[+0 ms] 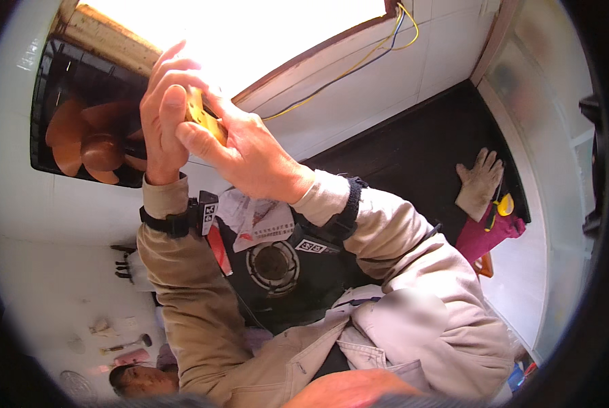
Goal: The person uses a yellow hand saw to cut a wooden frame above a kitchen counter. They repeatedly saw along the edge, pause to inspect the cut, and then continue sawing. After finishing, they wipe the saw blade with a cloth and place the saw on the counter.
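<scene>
Bright window [270,41], black counter [379,163], fan [102,151] under window's left edge. Right hand [257,153] and left hand [161,126] together, raised at window's lower edge. Glove [481,183] near counter's right edge. Yellow block [210,124] between hands: right clamped on it, left against it, can't tell if gripping.

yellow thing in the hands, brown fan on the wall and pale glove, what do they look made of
Yellow thing: possibly plastic or painted metal, bright with dark marks; mostly covered, so unsure.
Fan: probably plastic, smooth with a mild sheen; hub and blades share one colour.
Glove: likely cloth, perhaps soft leather, matt; it lies limp and dull.
</scene>
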The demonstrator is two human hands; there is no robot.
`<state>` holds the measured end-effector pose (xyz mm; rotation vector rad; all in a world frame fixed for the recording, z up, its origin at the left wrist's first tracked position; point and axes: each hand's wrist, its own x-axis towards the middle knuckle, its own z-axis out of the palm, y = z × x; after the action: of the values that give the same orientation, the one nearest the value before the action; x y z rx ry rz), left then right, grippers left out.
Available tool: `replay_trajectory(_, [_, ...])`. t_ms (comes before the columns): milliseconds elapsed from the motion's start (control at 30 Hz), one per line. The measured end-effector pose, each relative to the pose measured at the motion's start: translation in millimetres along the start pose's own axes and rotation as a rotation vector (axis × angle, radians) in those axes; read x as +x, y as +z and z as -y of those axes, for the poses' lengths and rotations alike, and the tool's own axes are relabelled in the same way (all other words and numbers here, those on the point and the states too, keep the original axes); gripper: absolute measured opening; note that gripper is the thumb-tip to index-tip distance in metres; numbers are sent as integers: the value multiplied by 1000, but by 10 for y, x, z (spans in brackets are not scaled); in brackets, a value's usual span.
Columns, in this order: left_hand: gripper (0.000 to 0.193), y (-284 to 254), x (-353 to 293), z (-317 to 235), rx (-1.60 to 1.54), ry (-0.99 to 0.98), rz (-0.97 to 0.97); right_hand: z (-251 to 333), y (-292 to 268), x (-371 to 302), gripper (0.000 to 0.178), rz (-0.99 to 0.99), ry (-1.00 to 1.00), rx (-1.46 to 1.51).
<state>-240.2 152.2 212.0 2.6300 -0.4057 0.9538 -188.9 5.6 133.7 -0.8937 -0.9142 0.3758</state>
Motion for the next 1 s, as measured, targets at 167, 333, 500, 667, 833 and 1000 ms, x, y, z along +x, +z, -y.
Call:
replay_trajectory(167, [40, 112, 96, 30, -52, 8, -29, -110, 4, -46, 88, -11, -1, -2])
replay_trajectory(333, [47, 347, 72, 61, -228, -3, -146, -160, -20, -108, 87, 4, 44, -35])
replay_trajectory(500, [51, 424, 59, 80, -201, -31, -215, -138, -34, -111, 85, -7, 57, -57])
replay_trajectory(667, [49, 421, 50, 48, -196, -63, -204, -138, -16, -86, 84, -72, 0, -54])
replay_trajectory(833, [49, 418, 36, 63, -196, 10, -227, -131, -20, -89, 84, -25, 59, -38])
replay_trajectory(1000, [51, 381, -34, -31, -62, 9, -241, -116, -10, -96, 83, -27, 57, -118])
